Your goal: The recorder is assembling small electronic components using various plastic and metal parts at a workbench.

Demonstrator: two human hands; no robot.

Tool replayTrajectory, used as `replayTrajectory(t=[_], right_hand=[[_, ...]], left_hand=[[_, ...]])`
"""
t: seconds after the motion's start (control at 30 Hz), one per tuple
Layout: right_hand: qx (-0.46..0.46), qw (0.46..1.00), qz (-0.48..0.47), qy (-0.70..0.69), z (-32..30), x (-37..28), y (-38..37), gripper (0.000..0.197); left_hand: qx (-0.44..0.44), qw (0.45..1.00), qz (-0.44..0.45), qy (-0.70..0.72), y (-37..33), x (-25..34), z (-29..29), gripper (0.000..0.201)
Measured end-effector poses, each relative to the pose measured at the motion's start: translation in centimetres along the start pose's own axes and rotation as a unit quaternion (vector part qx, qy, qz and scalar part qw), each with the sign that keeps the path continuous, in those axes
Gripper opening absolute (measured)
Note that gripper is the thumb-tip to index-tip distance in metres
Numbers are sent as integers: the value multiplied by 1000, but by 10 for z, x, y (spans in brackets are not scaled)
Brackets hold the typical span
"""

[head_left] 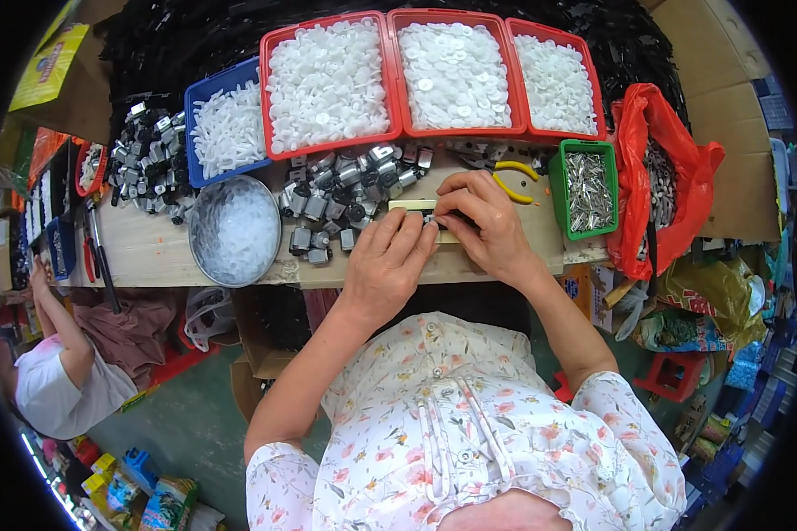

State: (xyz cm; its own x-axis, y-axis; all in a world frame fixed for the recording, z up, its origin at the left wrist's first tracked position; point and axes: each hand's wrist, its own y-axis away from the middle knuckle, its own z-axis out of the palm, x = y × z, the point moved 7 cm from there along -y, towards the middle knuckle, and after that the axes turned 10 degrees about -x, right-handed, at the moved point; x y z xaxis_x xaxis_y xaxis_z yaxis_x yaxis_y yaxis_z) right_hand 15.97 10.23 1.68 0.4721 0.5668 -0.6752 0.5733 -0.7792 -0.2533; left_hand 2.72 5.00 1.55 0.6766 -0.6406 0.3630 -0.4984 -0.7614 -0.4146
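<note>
Both hands meet near the desk's (150, 252) near edge, right of centre. The left hand (385, 257) and right hand (487, 221) pinch a small pale block (416, 208) with a dark metal part at its middle; its long axis runs left to right, lying flat. Each grip is narrow, fingertips closed on the piece. Just left lies a heap of grey metal parts (345, 190) and a round metal bowl (235, 230). Yellow-handled pliers (515, 177) lie just beyond; a green bin (584, 190) stands to the right. Red trays (390, 80) line the far edge, leaving little bare wood.
</note>
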Motion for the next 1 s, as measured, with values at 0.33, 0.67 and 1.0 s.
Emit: replayTrajectory(t=[0.33, 0.67, 1.0], right_hand=[[119, 986, 83, 84, -99, 13, 38, 13], [82, 931, 217, 283, -145, 71, 81, 12], [97, 940, 230, 233, -150, 72, 78, 11]], left_hand=[[-70, 996, 32, -34, -15, 9, -9, 32], [-19, 998, 5, 63, -114, -41, -35, 19], [-106, 984, 37, -136, -172, -67, 15, 7]])
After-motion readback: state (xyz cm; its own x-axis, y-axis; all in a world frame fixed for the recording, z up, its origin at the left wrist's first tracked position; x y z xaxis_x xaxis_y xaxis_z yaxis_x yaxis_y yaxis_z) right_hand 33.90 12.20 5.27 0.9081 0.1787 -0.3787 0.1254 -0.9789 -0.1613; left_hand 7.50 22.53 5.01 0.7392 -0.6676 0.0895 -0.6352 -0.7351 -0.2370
